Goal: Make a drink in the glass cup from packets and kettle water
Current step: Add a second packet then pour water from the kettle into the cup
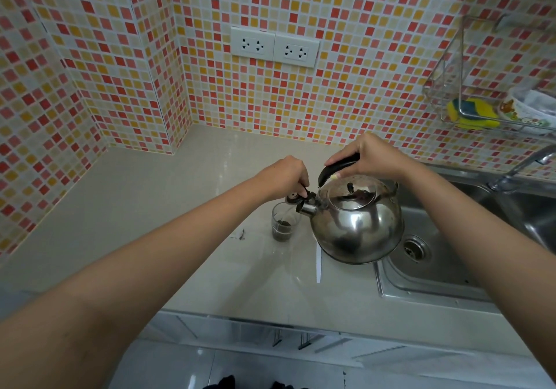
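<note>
**Kettle tipped over the cup, water going in**

The beige counter (150,208) sat under mosaic tile. My right hand (373,155) had its fingers wrapped round the kettle (358,226) handle, tilting it. Left of the kettle, my left hand (285,175) pinched the spout cap open above the glass cup (282,221). Dark powder already lay inside; I judged filling and stirring remained.

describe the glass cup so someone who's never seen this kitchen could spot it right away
Find the steel sink on the right of the beige counter; the shiny kettle is tilted over its left edge. The glass cup stands on the counter just left of the kettle, under its spout. It is the only clear thing there, small, with dark contents at the bottom.
</note>
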